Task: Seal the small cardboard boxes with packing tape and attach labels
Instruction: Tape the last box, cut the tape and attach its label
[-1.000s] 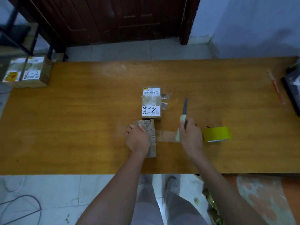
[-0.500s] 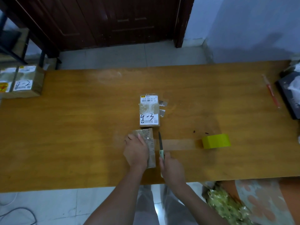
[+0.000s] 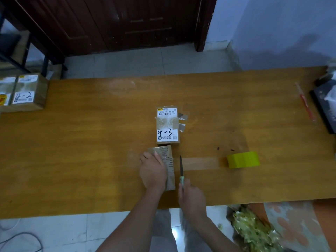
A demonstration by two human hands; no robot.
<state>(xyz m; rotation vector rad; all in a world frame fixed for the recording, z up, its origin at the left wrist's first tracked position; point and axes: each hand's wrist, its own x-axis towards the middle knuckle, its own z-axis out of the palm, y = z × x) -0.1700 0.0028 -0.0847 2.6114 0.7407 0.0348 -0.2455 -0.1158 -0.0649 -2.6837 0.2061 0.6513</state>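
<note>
Cardboard: one small box (image 3: 167, 124), centre of frame, is taped and labelled. A second box (image 3: 168, 161), lower centre on the surface (image 3: 91, 151), is pressed flat under the left hand (image 3: 152, 170); no label is seen on it. A tape strip (image 3: 200, 163) runs to the yellow roll (image 3: 243, 159), uncut. The knife (image 3: 181, 171) is gripped by the right hand (image 3: 191, 199). More labelled boxes (image 3: 21, 92) are stacked upper left.
</note>
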